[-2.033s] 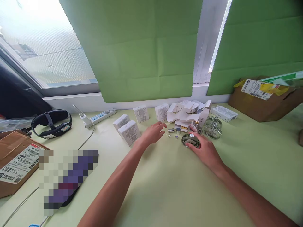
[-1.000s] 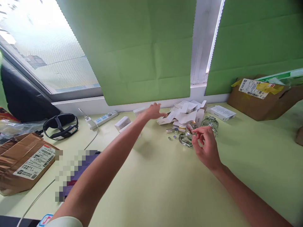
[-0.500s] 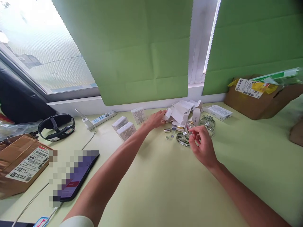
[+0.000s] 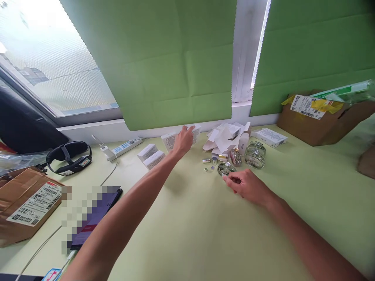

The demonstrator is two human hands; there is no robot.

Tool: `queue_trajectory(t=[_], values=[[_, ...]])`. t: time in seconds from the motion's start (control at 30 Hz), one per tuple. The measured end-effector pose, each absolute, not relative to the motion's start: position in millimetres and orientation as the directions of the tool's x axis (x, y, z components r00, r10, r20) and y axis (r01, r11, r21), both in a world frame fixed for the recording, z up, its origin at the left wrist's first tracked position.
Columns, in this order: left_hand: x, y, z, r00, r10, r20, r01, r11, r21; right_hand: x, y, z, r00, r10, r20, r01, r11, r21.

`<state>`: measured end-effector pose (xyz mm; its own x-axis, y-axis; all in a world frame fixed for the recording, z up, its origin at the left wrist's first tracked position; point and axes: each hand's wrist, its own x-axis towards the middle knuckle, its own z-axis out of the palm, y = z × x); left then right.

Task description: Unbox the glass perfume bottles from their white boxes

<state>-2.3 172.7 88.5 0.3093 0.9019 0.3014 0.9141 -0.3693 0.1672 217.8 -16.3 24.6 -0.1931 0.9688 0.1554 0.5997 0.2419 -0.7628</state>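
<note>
At the back of the table my left hand (image 4: 184, 141) is closed around a small white box (image 4: 197, 133). Just left of that box another white box (image 4: 168, 141) stands upright, partly behind my fingers. My right hand (image 4: 247, 186) is curled, fingertips close to a round glass bottle (image 4: 225, 168) lying on the table; whether it pinches anything is hidden. Behind this bottle stand a pinkish bottle (image 4: 235, 157) and more clear glass bottles (image 4: 254, 158). Small silver caps (image 4: 214, 160) lie to their left, in front of a heap of opened white cartons (image 4: 224, 138).
Two white boxes (image 4: 151, 157) stand left of my left forearm, near a power strip (image 4: 126, 146). A phone (image 4: 95, 222), a headband device (image 4: 69, 159) and a cardboard box (image 4: 31, 205) are at left. A larger cardboard box (image 4: 310, 127) sits at back right, beside a flat white box (image 4: 271, 137).
My left hand has moved left from the carton heap with a white box, to beside the standing one. My right hand has come down and nearer, uncovering the pinkish bottle.
</note>
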Motion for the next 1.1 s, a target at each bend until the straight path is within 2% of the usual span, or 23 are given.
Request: queue_trajectory(t=[0.07,0.13,0.17,0.23,0.27,0.33,0.4,0.47,0.6,0.73,0.83,0.97,1.1], values=[[-10.9,152.5,102.2,0.31,0.881,0.356,0.89,-0.401,0.218,227.2,-14.5,25.8,-0.161,0.983,0.087,0.614,0.169,-0.771],[-22.6,125.5,111.9,0.288,0.855,0.43,0.783,-0.469,0.408,233.9,-15.3,29.2,-0.127,0.991,0.049,0.618,0.117,-0.778],[-28.3,110.1,112.8,0.262,0.87,0.418,0.696,-0.471,0.542,234.5,-17.0,31.4,-0.13,0.991,0.021,0.587,0.094,-0.804],[-37.3,78.4,103.8,0.261,0.925,0.276,0.43,-0.367,0.825,227.9,-22.1,34.8,-0.199,0.978,-0.065,0.433,0.028,-0.901],[-39.8,63.5,94.1,0.284,0.94,0.19,0.296,-0.275,0.915,221.0,-24.8,34.9,-0.253,0.962,-0.103,0.318,-0.018,-0.948],[-41.5,39.3,68.3,0.327,0.943,0.061,0.065,-0.087,0.994,203.3,-28.4,30.4,-0.331,0.935,-0.131,0.077,-0.112,-0.991],[-42.1,25.5,42.5,0.401,0.915,-0.047,-0.04,0.068,0.997,187.0,-28.4,20.7,-0.345,0.928,-0.138,-0.068,-0.171,-0.983],[-45.5,22.1,24.6,0.463,0.877,-0.13,-0.03,0.162,0.986,178.3,-25.9,10.4,-0.359,0.917,-0.174,-0.115,-0.228,-0.967],[-59.9,30.6,13.4,0.583,0.784,-0.213,0.061,0.22,0.974,182.6,-22.9,2.8,-0.422,0.872,-0.249,-0.063,-0.303,-0.951],[-68.9,37.1,10.2,0.701,0.673,-0.237,0.043,0.291,0.956,190.3,-22.8,5.0,-0.424,0.863,-0.276,-0.044,-0.324,-0.945],[-70.8,38.8,7.0,0.736,0.637,-0.229,0.036,0.302,0.953,192.2,-22.0,5.5,-0.446,0.841,-0.305,-0.026,-0.353,-0.935],[-70.3,38.7,7.3,0.745,0.617,-0.256,0.082,0.295,0.952,205.3,-24.9,16.0,-0.454,0.804,-0.384,0.077,-0.395,-0.916],[-66.9,36.7,10.3,0.739,0.62,-0.263,0.115,0.269,0.956,239.9,-28.4,38.4,-0.366,0.853,-0.373,0.317,-0.263,-0.911]])
